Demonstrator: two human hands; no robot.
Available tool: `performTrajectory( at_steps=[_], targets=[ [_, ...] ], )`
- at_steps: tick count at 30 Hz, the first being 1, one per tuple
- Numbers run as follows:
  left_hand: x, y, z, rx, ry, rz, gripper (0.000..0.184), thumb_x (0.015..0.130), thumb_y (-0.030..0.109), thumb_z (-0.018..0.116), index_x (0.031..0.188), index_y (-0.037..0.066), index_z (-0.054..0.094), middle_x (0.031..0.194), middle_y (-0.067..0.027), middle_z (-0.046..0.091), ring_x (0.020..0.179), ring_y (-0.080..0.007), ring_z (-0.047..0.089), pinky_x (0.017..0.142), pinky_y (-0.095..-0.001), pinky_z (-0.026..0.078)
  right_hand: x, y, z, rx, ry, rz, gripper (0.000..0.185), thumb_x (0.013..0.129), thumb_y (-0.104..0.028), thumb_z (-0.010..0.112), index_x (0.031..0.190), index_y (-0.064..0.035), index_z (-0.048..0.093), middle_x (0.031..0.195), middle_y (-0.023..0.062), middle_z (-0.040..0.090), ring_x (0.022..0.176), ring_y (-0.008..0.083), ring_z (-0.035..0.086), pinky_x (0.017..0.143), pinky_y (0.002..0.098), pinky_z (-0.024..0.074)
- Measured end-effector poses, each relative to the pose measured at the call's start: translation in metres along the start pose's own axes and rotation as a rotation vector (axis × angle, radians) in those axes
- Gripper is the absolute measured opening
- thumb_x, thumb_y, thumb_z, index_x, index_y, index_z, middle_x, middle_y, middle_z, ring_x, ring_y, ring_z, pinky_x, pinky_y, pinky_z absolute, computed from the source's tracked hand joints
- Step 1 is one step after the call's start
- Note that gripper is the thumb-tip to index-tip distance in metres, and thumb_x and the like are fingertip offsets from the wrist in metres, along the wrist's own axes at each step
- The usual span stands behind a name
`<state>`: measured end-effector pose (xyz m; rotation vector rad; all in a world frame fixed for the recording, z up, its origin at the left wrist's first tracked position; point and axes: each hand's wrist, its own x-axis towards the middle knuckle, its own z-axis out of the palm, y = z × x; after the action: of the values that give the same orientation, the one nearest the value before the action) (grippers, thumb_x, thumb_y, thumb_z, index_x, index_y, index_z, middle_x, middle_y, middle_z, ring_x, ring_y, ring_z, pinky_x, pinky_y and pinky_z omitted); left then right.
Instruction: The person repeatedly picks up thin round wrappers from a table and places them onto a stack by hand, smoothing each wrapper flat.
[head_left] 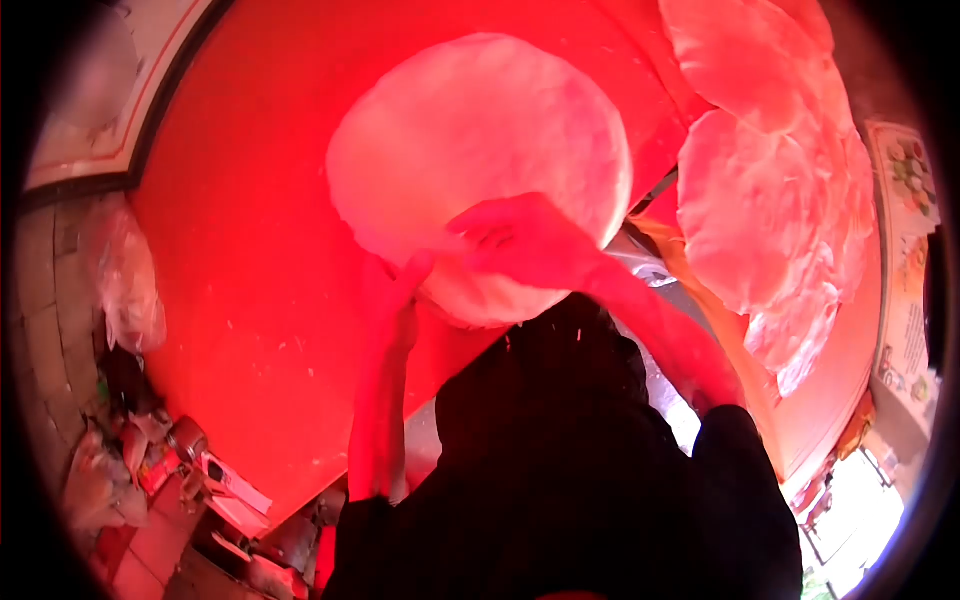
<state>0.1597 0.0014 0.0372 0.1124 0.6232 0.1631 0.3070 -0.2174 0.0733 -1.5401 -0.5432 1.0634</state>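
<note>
A large round sheet of dough (480, 130) lies on the red-lit table in front of me, its near edge close to my body. My left hand (400, 290) is at that near-left edge, with the thumb on top of the dough and the other fingers mostly hidden beneath or beside it. Over the lower part of the sheet, my right hand (525, 240) reaches in from the right. Its fingers are bent, with a gap between them and the thumb, and they rest on or just above the dough.
Several more flat dough sheets (760, 200) overlap on a surface at the right. The table (240, 280) spreads to the left. A clear plastic bag (130, 280) hangs by its left edge, and cluttered packages (200, 460) lie below. A printed board (905, 260) stands far right.
</note>
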Motion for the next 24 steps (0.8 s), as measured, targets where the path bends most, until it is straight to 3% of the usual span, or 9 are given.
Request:
performTrajectory(
  at_steps=[3, 6, 12, 13, 16, 24],
  targets=[
    [-0.009, 0.009, -0.007, 0.0, 0.017, 0.023, 0.041, 0.103, 0.029, 0.052, 0.134, 0.001, 0.054, 0.122, -0.0121, 0.064, 0.112, -0.0269, 0.061, 0.095, -0.0399, 0.049, 0.013, 0.015, -0.014, 0.215, -0.008, 0.074, 0.035, 0.085, -0.007, 0.07, 0.119, 0.0001, 0.07, 0.095, 0.0129, 0.073, 0.089, 0.0188, 0.07, 0.08, 0.0298, 0.0556],
    [-0.009, 0.012, -0.008, 0.004, 0.019, 0.027, 0.042, 0.103, 0.029, 0.052, 0.134, 0.001, 0.054, 0.122, -0.0122, 0.064, 0.112, -0.027, 0.061, 0.096, -0.04, 0.048, 0.017, 0.014, 0.008, -0.151, 0.111, 0.046, 0.032, 0.09, -0.011, 0.073, 0.12, -0.0002, 0.071, 0.107, 0.0109, 0.074, 0.098, 0.0168, 0.07, 0.085, 0.0301, 0.0545],
    [-0.027, 0.026, -0.017, 0.021, 0.066, 0.07, 0.042, 0.103, 0.029, 0.052, 0.134, 0.001, 0.054, 0.122, -0.0124, 0.064, 0.113, -0.0273, 0.061, 0.096, -0.0402, 0.048, 0.024, -0.022, 0.006, -0.135, -0.128, 0.248, 0.035, 0.089, -0.021, 0.077, 0.118, -0.0023, 0.073, 0.1, 0.0081, 0.074, 0.095, 0.0154, 0.069, 0.084, 0.0292, 0.053],
    [-0.028, 0.026, -0.018, 0.022, 0.071, 0.067, 0.042, 0.103, 0.029, 0.052, 0.134, 0.001, 0.054, 0.122, -0.0124, 0.064, 0.113, -0.0274, 0.061, 0.096, -0.0403, 0.048, 0.024, -0.007, 0.001, -0.001, -0.16, 0.2, 0.038, 0.087, -0.021, 0.08, 0.118, -0.0021, 0.073, 0.1, 0.0075, 0.073, 0.094, 0.0154, 0.068, 0.084, 0.0287, 0.0529],
    [-0.027, 0.023, -0.02, 0.02, 0.081, 0.054, 0.042, 0.103, 0.03, 0.052, 0.134, 0.001, 0.054, 0.122, -0.0125, 0.064, 0.113, -0.0275, 0.061, 0.096, -0.0404, 0.048, 0.02, -0.004, -0.001, -0.061, -0.196, 0.154, 0.042, 0.081, -0.026, 0.083, 0.114, -0.0001, 0.074, 0.092, 0.0072, 0.072, 0.091, 0.0139, 0.067, 0.082, 0.0286, 0.0525],
    [-0.035, 0.022, -0.029, 0.022, 0.123, 0.046, 0.042, 0.103, 0.03, 0.051, 0.134, 0.001, 0.054, 0.123, -0.0127, 0.064, 0.113, -0.0279, 0.061, 0.096, -0.0407, 0.048, 0.02, 0.004, -0.011, 0.295, -0.159, 0.208, 0.028, 0.086, -0.008, 0.076, 0.111, 0.0043, 0.074, 0.092, 0.0081, 0.073, 0.084, 0.0141, 0.068, 0.073, 0.0282, 0.0569]
  ],
)
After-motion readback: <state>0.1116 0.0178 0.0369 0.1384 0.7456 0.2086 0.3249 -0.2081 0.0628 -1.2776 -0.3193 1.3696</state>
